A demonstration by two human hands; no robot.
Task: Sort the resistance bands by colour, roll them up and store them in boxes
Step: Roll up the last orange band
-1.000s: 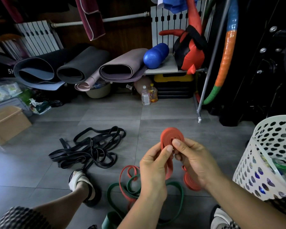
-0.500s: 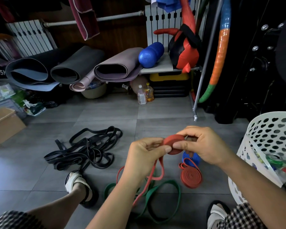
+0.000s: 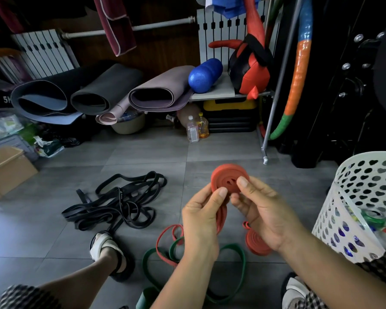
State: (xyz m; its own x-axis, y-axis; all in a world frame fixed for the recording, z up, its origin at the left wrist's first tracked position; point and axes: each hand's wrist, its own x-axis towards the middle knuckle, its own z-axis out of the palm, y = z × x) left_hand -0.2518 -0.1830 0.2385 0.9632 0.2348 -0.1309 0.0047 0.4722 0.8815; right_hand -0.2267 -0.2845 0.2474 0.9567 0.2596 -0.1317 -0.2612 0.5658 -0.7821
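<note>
A partly rolled red band (image 3: pixel 228 178) is held upright in front of me, its flat coil facing me. My left hand (image 3: pixel 202 216) pinches the coil's lower left edge with the thumb on its face. My right hand (image 3: pixel 260 211) pinches its right side, thumb on the face. The band's loose tail hangs down between my hands. On the floor below lie a loose red band (image 3: pixel 165 238), a green band (image 3: pixel 239 256) and a finished red roll (image 3: pixel 255 243). A heap of black bands (image 3: pixel 118 202) lies to the left.
A white perforated basket (image 3: pixel 366 197) with coloured items stands at the right. A cardboard box (image 3: pixel 6 168) sits at the far left. Rolled mats (image 3: pixel 103 90), bottles (image 3: pixel 193 130) and a metal rack leg (image 3: pixel 265 157) line the back. My sandalled foot (image 3: pixel 105 248) rests on the grey floor tiles.
The red coil has turned from edge-on to facing me and has risen a little. Both hands have shifted their pinch around it, and the blue roll on the floor is now hidden.
</note>
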